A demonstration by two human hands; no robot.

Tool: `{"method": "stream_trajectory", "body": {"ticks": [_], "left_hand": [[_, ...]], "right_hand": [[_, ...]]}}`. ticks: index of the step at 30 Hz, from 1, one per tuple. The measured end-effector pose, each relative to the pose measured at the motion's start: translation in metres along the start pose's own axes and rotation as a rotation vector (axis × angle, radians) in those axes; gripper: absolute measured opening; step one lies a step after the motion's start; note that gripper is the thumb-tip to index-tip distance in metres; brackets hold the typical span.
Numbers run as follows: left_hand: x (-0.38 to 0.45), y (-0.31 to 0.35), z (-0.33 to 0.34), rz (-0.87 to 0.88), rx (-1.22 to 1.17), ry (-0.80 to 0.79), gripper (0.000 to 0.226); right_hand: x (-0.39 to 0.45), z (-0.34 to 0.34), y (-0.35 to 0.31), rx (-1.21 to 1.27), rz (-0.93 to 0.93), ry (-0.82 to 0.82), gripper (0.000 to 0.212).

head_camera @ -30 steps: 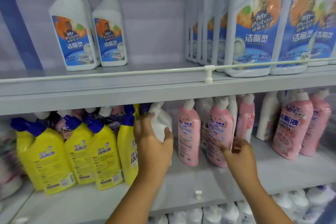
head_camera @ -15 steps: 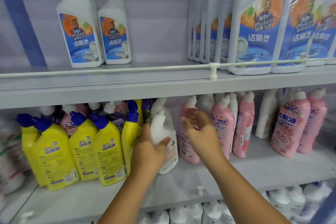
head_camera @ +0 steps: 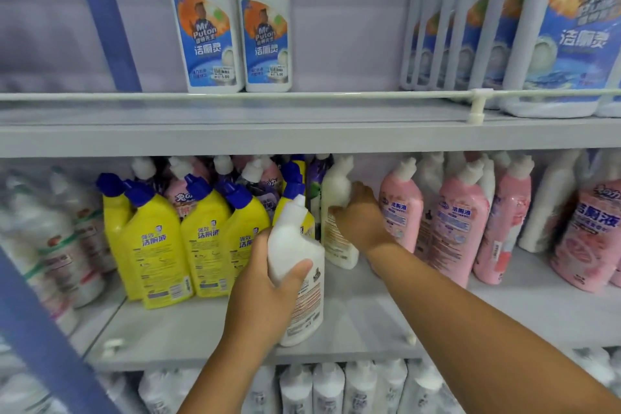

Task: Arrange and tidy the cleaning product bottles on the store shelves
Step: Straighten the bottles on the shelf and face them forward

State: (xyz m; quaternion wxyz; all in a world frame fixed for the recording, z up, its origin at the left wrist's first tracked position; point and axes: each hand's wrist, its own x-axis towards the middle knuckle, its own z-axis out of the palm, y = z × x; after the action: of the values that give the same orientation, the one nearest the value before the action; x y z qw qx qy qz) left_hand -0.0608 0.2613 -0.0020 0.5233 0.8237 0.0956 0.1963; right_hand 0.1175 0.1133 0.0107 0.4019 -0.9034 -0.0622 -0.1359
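Left hand has a full grip round the neck and shoulder of a white bottle, thumb across the front, at the front of the middle shelf; whether its base sits on the shelf or is just off it isn't clear. Right hand reaches further back & holds a second white bottle, fingers curled round its upper body; that one stands upright between the yellow bottles and the pink bottles.

Step in hand, prob.: lining the two white bottles up in the gap between yellow and pink. To do it well: keep both upright, slide rather than lift, labels facing out, front bottle straight ahead of the back one. The gap looks tight, so elbows & wrists should stay off the neighbours; the pink ones lean already and could topple w/ a nudge. Hold low enough on the body so the tall necks don't tip.
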Motion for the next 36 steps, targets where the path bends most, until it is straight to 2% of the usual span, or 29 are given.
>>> {"method": "stream_trajectory", "body": {"ticks": [4, 9, 13, 16, 21, 29, 33, 36], "left_hand": [[0.001, -0.004, 0.001, -0.009, -0.035, 0.005, 0.052], [0.001, -0.010, 0.004, -0.014, -0.078, 0.026, 0.046], [0.001, -0.019, 0.009, -0.027, -0.116, 0.032, 0.042], [-0.004, -0.031, 0.016, -0.082, -0.130, 0.017, 0.036], [-0.011, -0.040, 0.022, -0.150, -0.137, -0.040, 0.042], [-0.031, -0.031, 0.019, -0.164, -0.183, 0.005, 0.040], [-0.057, -0.025, 0.013, -0.173, -0.205, 0.060, 0.033], [-0.085, -0.016, 0.001, -0.156, -0.198, 0.063, 0.036]], "right_hand": [[-0.010, -0.005, 0.003, 0.009, 0.010, -0.059, 0.051], [-0.054, -0.043, 0.000, 0.017, 0.085, -0.158, 0.053], [-0.105, -0.070, 0.013, 0.137, 0.039, -0.075, 0.057], [-0.129, -0.070, 0.032, 0.331, 0.089, -0.057, 0.045], [-0.134, -0.063, 0.055, 0.474, 0.112, -0.131, 0.037], [-0.142, -0.067, 0.059, 0.545, 0.067, -0.160, 0.046], [-0.158, -0.077, 0.056, 0.549, 0.056, -0.183, 0.042], [-0.171, -0.094, 0.050, 0.572, 0.019, -0.251, 0.037]]}}
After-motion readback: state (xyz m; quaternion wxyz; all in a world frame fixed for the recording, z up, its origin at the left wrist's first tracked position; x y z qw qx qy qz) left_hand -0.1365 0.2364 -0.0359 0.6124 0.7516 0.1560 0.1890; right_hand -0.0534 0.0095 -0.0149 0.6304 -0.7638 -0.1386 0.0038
